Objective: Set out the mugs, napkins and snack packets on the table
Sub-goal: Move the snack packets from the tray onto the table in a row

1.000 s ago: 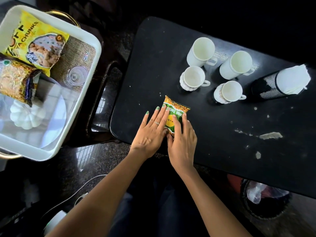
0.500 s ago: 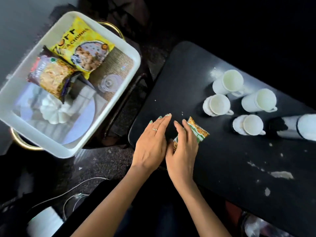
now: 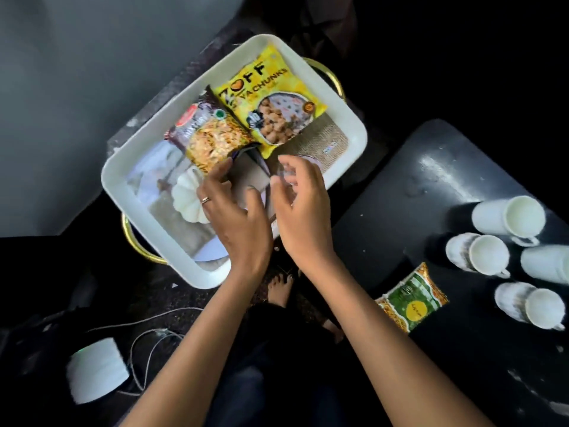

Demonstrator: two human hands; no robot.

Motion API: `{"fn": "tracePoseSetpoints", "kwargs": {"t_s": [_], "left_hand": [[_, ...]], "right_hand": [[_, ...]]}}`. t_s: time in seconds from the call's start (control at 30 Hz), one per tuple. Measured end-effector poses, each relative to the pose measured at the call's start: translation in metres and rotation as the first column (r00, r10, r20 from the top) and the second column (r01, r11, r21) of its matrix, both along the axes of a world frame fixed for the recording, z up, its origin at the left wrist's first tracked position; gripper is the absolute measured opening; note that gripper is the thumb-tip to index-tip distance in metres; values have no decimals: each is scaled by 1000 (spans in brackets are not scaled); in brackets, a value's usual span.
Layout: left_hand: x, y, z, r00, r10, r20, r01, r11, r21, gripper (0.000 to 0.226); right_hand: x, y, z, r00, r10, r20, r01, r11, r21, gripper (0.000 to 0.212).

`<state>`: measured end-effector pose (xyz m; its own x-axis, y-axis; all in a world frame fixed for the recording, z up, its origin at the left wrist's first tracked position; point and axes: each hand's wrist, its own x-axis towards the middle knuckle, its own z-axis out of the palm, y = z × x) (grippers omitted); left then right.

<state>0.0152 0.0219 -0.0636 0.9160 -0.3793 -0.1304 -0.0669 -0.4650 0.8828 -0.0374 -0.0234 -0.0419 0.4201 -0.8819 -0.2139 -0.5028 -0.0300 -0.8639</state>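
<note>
A white tray (image 3: 129,192) holds a yellow snack packet (image 3: 271,97) and a dark brown snack packet (image 3: 212,137) overlapping it. Both my hands hover over the tray's near end with fingers spread. My left hand (image 3: 234,217) has its fingertips at the brown packet's lower edge. My right hand (image 3: 301,204) is over a small clear glass, mostly hidden. A green and orange snack packet (image 3: 411,298) lies alone on the black table (image 3: 415,186). Several white mugs (image 3: 489,254) stand at the table's right.
A white pumpkin-shaped piece (image 3: 187,198) and a woven mat (image 3: 326,140) sit in the tray. The tray has gold handles (image 3: 334,78). On the dark floor lie a white device (image 3: 95,368) with cables and my bare foot (image 3: 280,288).
Both hands let go of the green packet on the table and moved left over the tray. The view swung left, so the mugs and table shifted to the right edge.
</note>
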Motion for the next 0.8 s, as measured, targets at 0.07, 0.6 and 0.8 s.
{"fn": "tracePoseSetpoints", "kwargs": {"t_s": [0.07, 0.6, 0.8], "left_hand": [[17, -1, 0, 977, 171, -130, -167, 985, 44, 41], [47, -2, -5, 707, 256, -660, -382, 923, -52, 15], [27, -2, 1, 682, 286, -673, -437, 897, -61, 11]], "right_hand": [[24, -9, -3, 1000, -30, 2, 30, 983, 180, 31], [62, -15, -33, 984, -157, 83, 77, 799, 596, 10], [44, -13, -27, 986, -140, 95, 64, 828, 557, 25]]}}
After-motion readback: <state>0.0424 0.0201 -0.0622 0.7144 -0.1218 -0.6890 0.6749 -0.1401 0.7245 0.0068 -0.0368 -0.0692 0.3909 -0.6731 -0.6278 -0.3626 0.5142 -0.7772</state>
